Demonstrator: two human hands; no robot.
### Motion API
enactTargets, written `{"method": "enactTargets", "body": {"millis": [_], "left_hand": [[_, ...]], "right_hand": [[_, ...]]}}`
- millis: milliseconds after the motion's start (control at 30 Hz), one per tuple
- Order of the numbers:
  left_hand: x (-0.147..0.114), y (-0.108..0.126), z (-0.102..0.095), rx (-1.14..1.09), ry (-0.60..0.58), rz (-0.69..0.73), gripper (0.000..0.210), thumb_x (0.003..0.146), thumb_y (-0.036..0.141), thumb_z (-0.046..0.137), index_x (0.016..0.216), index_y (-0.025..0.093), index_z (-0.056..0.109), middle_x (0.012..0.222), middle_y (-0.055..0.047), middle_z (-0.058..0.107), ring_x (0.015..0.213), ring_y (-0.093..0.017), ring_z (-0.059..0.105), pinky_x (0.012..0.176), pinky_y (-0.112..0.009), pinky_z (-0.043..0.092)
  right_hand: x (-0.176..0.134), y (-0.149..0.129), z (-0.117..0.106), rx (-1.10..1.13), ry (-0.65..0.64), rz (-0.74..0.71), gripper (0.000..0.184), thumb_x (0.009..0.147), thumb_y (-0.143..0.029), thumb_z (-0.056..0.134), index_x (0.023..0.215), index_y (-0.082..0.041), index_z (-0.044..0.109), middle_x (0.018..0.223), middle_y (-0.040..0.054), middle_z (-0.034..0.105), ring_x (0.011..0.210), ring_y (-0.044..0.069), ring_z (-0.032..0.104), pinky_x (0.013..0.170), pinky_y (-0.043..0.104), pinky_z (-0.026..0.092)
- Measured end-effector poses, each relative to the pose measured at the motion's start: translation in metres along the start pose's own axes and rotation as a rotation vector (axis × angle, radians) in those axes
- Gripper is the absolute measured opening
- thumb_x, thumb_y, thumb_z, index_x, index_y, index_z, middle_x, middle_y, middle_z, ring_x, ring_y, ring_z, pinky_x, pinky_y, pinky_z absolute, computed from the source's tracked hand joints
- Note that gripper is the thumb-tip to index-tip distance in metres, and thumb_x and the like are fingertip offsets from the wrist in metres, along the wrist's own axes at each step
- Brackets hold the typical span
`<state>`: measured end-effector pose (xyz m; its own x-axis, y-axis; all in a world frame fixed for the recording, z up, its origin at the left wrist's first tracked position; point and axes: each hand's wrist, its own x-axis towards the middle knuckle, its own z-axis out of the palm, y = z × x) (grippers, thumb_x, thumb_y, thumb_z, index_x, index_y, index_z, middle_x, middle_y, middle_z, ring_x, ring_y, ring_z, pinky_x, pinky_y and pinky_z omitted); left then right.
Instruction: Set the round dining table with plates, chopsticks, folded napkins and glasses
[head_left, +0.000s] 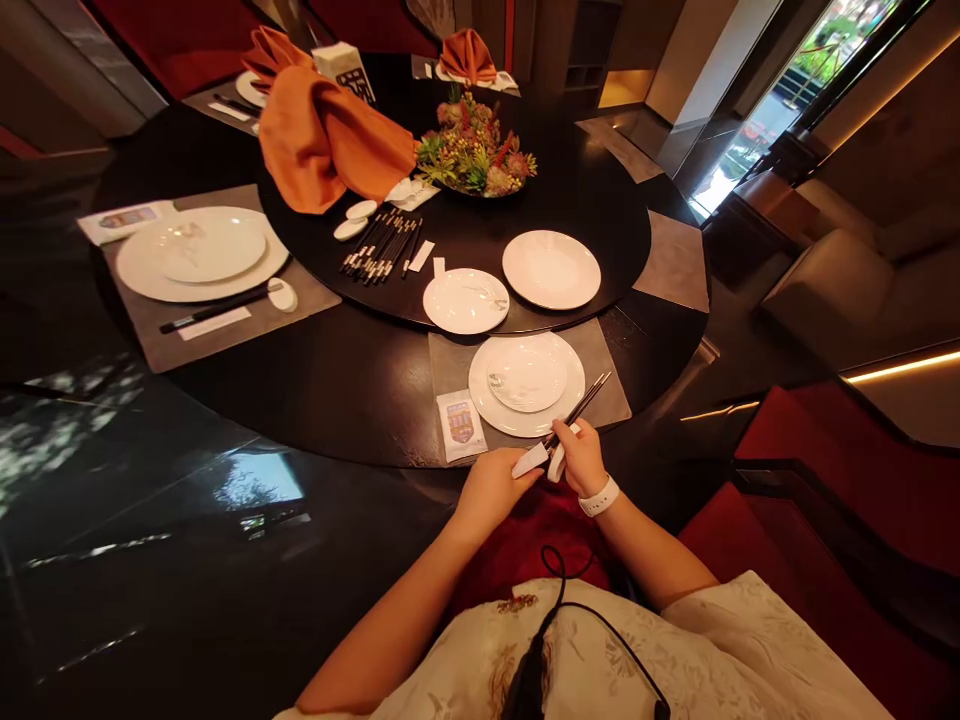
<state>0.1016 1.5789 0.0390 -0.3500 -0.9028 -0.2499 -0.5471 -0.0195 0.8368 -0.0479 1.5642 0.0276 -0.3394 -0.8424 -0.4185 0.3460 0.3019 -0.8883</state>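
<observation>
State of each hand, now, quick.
Left hand: closed, pinching a white slip.
Right hand: closed, holding dark chopsticks and a white piece too unclear to identify.

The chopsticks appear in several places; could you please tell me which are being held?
The black chopsticks in the right hand, slanting over the near placemat; the pile on the turntable and those beside the leftmost plates are laid down.

Slim dark chopsticks with paler upper ends (589,397), held aloft, slant up to the right; a flat white rectangular slip (531,459) tilts near their lower end, beside a curved white piece (556,464), partly hidden
</observation>
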Motion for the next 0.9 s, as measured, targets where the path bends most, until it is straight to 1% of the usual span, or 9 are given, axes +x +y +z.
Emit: {"method": "enactTargets", "body": {"millis": [133, 233, 367, 433, 533, 633, 700, 767, 900], "left_hand": [[0.031, 0.015, 0.033, 0.195, 0.032, -0.067, 0.018, 0.083, 0.025, 0.061, 0.09, 0.019, 0.076, 0.094, -0.012, 0.075, 0.086, -0.027, 0.066, 0.073, -0.031, 0.041], [0.078, 0.024, 0.067, 0.178, 0.081, -0.172, 0.019, 0.082, 0.028, 0.059, 0.078, 0.017, 0.074, 0.083, -0.012, 0.073, 0.079, -0.026, 0.065, 0.069, -0.031, 0.04], [0.142, 0.032, 0.124, -0.265, 0.104, -0.329, 0.025, 0.076, 0.041, 0.062, 0.073, 0.016, 0.068, 0.065, -0.004, 0.066, 0.062, -0.02, 0.061, 0.062, -0.028, 0.042], [0.161, 0.037, 0.149, -0.498, 0.152, -0.386, 0.033, 0.071, 0.048, 0.065, 0.077, 0.015, 0.068, 0.063, -0.002, 0.063, 0.057, -0.017, 0.058, 0.059, -0.027, 0.042], [0.169, 0.042, 0.174, -0.637, 0.287, -0.45, 0.044, 0.064, 0.055, 0.07, 0.081, 0.014, 0.068, 0.064, -0.001, 0.062, 0.055, -0.015, 0.056, 0.058, -0.028, 0.044], [0.164, 0.043, 0.189, -0.666, 0.412, -0.537, 0.048, 0.059, 0.056, 0.074, 0.081, 0.013, 0.069, 0.066, -0.002, 0.064, 0.055, -0.015, 0.056, 0.058, -0.029, 0.047], [0.16, 0.04, 0.199, -0.67, 0.451, -0.586, 0.049, 0.059, 0.057, 0.075, 0.08, 0.013, 0.069, 0.066, -0.002, 0.065, 0.055, -0.016, 0.057, 0.058, -0.029, 0.048], [0.158, 0.037, 0.208, -0.656, 0.456, -0.616, 0.049, 0.059, 0.057, 0.074, 0.08, 0.014, 0.07, 0.067, -0.003, 0.066, 0.056, -0.016, 0.057, 0.059, -0.029, 0.048], [0.166, 0.029, 0.222, -0.528, 0.424, -0.609, 0.046, 0.066, 0.057, 0.066, 0.083, 0.014, 0.071, 0.065, -0.003, 0.066, 0.058, -0.018, 0.059, 0.059, -0.029, 0.045]], "right_hand": [[0.044, -0.001, -0.022, -0.042, -0.101, 0.027, 0.034, 0.059, -0.045, 0.077, 0.063, -0.021, 0.053, 0.055, -0.0039, 0.057, 0.051, 0.012, 0.051, 0.051, 0.025, 0.041], [0.1, -0.007, -0.046, -0.159, -0.223, -0.036, 0.035, 0.06, -0.047, 0.077, 0.062, -0.021, 0.054, 0.055, -0.0055, 0.053, 0.053, 0.011, 0.045, 0.052, 0.024, 0.037], [0.192, -0.03, -0.094, -0.41, -0.459, -0.067, 0.038, 0.067, -0.054, 0.071, 0.063, -0.02, 0.054, 0.057, -0.0062, 0.049, 0.055, 0.011, 0.041, 0.056, 0.023, 0.035], [0.241, -0.046, -0.115, -0.575, -0.474, -0.135, 0.037, 0.074, -0.055, 0.065, 0.069, -0.02, 0.055, 0.062, -0.0054, 0.051, 0.059, 0.012, 0.045, 0.062, 0.025, 0.038], [0.304, -0.063, -0.126, -0.911, -0.467, -0.345, 0.026, 0.077, -0.043, 0.065, 0.084, -0.02, 0.056, 0.076, -0.0007, 0.056, 0.074, 0.017, 0.052, 0.076, 0.029, 0.043], [0.345, -0.069, -0.114, -1.229, -0.684, -0.549, 0.034, 0.07, -0.027, 0.074, 0.097, -0.017, 0.057, 0.098, 0.008, 0.059, 0.094, 0.023, 0.054, 0.089, 0.034, 0.044], [0.359, -0.07, -0.103, -1.331, -0.904, -0.627, 0.041, 0.07, -0.026, 0.076, 0.105, -0.016, 0.058, 0.108, 0.0116, 0.059, 0.104, 0.025, 0.053, 0.094, 0.036, 0.043], [0.367, -0.071, -0.098, -1.365, -1.03, -0.696, 0.047, 0.073, -0.03, 0.077, 0.114, -0.017, 0.059, 0.116, 0.0128, 0.058, 0.111, 0.027, 0.051, 0.099, 0.039, 0.04], [0.378, -0.076, -0.116, -1.403, -1.001, -0.746, 0.061, 0.072, -0.036, 0.079, 0.125, -0.016, 0.057, 0.122, 0.014, 0.056, 0.117, 0.03, 0.048, 0.102, 0.043, 0.038]]}}
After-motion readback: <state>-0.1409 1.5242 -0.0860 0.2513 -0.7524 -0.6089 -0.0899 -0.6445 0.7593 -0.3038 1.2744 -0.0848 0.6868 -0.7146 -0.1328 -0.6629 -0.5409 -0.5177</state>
